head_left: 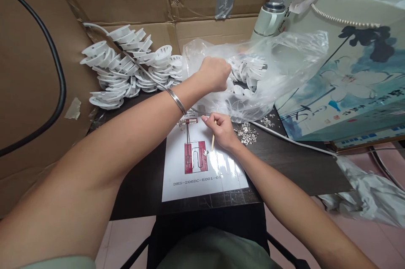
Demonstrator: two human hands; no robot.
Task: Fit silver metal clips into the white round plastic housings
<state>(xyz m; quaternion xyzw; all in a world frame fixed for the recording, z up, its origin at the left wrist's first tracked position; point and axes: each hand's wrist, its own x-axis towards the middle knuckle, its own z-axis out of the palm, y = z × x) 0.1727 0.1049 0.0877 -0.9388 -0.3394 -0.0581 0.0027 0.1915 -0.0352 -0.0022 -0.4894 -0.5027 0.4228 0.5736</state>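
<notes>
My left hand [215, 74] reaches into a clear plastic bag [284, 62] full of white plastic round parts [249, 70]; its fingers are curled and hidden by the back of the hand. A silver bangle [176, 101] sits on that wrist. My right hand [221, 129] rests on a white printed sheet [202, 167] with a red diagram [196, 157], pinching a thin wooden stick [213, 140] whose tip points down at the sheet. A small pile of tiny metal pieces [247, 132] lies just right of that hand.
A heap of white round plastic parts [126, 66] lies at the back left on the dark table [294, 163]. Cardboard walls [31, 91] close the left and back. A painted paper bag [344, 70] stands at right. A black cable [60, 87] and a white cable [294, 140] run nearby.
</notes>
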